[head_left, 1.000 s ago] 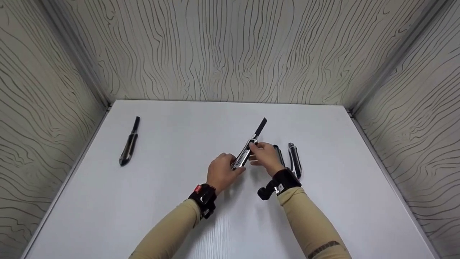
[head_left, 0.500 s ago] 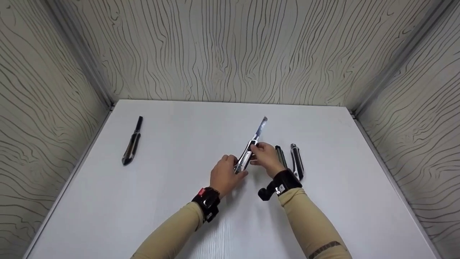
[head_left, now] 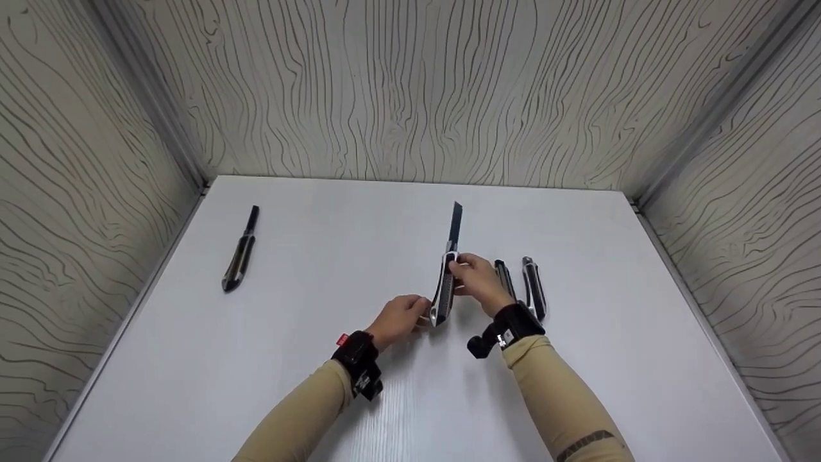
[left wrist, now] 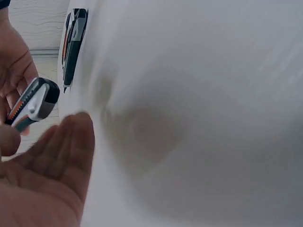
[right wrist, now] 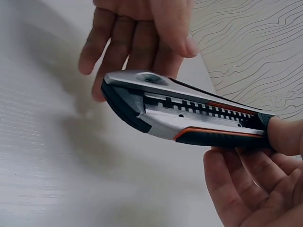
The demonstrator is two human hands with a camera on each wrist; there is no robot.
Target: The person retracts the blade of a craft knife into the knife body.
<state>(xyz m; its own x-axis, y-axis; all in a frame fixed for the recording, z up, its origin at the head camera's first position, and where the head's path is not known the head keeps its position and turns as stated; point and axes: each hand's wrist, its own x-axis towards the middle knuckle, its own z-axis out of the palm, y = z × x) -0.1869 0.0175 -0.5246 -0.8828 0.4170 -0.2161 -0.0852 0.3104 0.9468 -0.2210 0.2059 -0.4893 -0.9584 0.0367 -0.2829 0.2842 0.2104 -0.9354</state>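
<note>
Streaky glare marks the white tabletop [head_left: 333,256], and soft, blurred shadows dim the left wrist view.

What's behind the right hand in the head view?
Part of a slim dark tool shows on the table. Its near end, covered by the right hand or wristband, cannot be seen.

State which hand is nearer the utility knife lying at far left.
Left. The left hand is right of the far-left knife; the right hand, farther right, holds the middle knife.
</note>
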